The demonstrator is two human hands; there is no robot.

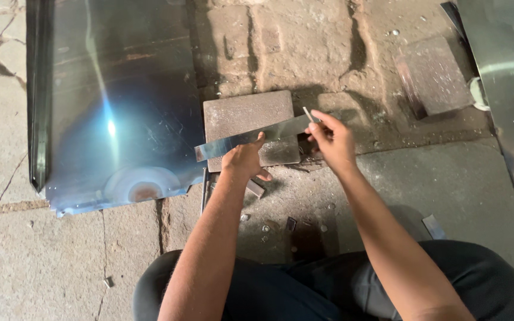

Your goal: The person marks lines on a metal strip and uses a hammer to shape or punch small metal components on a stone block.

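Pressing down near the middle of a long, narrow, shiny strip of sheet metal (251,137), the left hand (244,160) lies knuckles-up with its fingers curled over the strip's near edge, pinning it against a flat, square, grey-brown stone block (239,116). The right hand (331,139) is closed in a pinch at the strip's right end, thumb and forefinger gripping it; a small pale stick-like object (307,114) pokes up by the fingertips, and I cannot tell what it is or whether the hand holds it. The strip runs slantwise across the block, its left end jutting past the block's left edge over a large reflective metal sheet (120,101) lying on the floor.

The strip looks thin and light, springy rather than stiff, with sharp cut edges and a slick face; gripping the flat faces near the ends, as the right hand does, seems safest, while flat pressure mid-length keeps it from flexing.

Both forearms reach forward from the seated person's dark-trousered lap (328,285), the left wrist bent down, the right arm angled inward from the right. Small metal offcuts (433,226) litter the cracked concrete floor (43,261). A second stone block (435,77) sits toward the floor's far right, beside another metal sheet (507,71).
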